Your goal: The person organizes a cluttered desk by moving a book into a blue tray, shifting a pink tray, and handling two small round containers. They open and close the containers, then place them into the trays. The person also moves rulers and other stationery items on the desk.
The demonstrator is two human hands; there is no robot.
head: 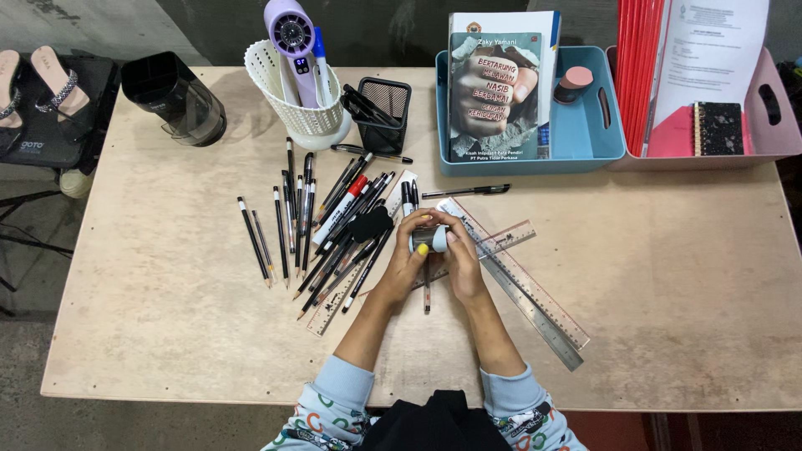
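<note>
A pale tan table (668, 276) carries black pencils (284, 238) and a red-capped white marker (342, 207). The mesh cup (386, 113) is black, the basket (305, 100) white, one tray (585, 138) blue, the other (773, 125) pink. The hair dryer (291, 42) is lilac, the folders (639, 67) red.

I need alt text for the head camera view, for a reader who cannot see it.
Two hands, the left hand and the right hand, together hold a small cylindrical object over a wooden table. Pens and pencils and rulers lie scattered around them, with a blue tray holding a book behind.
</note>
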